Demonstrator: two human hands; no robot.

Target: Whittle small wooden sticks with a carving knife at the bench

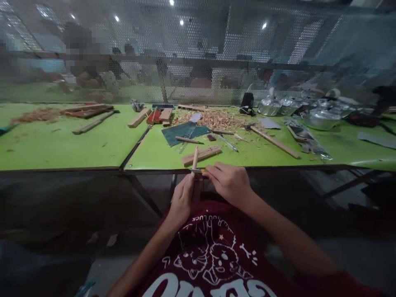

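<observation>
My left hand [182, 196] is closed around the lower end of a thin wooden stick [196, 158], which points up and away from me at the table's front edge. In my right hand [230, 181] is a small knife [198, 170] with a yellow handle, its blade lying across the stick just above my left fingers. Behind the stick, a notched wooden block [201, 156] rests on the green table [154, 154].
Wood shavings [216, 119], green sheets [176, 134], a pen [228, 142] and a hammer [275, 142] lie beyond my hands. Foil-covered items [323, 117] stand at the right. A wooden stick [93, 123] lies at the left, and a perforated screen [198, 53] rises behind.
</observation>
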